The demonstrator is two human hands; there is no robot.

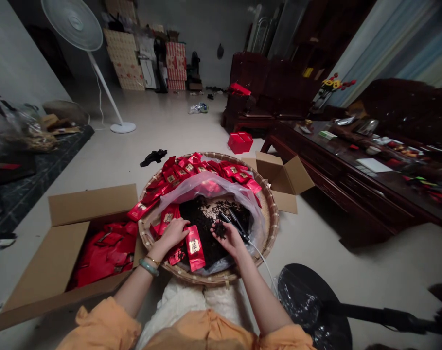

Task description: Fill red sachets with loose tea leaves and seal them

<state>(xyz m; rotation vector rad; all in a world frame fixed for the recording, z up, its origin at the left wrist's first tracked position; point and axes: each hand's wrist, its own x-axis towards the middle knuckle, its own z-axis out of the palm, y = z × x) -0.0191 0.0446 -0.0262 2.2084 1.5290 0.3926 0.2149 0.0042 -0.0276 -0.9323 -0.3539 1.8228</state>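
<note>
My left hand (174,234) pinches the top edge of a red foil pouch (195,253) with a gold label. My right hand (231,241) is palm up, fingers curled around a small heap of dark, curled tea leaves (219,228). Both are over a loose pile of the same leaves (199,214) in a clear plastic bag (255,214), which lies open in a round woven basket (274,214). A black hand tool (238,224) with a white cord rests on the leaves beside my right hand. More red pouches (169,176) lie around the basket's far and left sides.
On the left, an open carton (69,253) holds many red pouches. Another open carton (304,177) stands behind the basket, near a red box (240,142) and dark wooden table (337,177). A black round base (315,301) lies at right; a white fan (123,127) stands back left.
</note>
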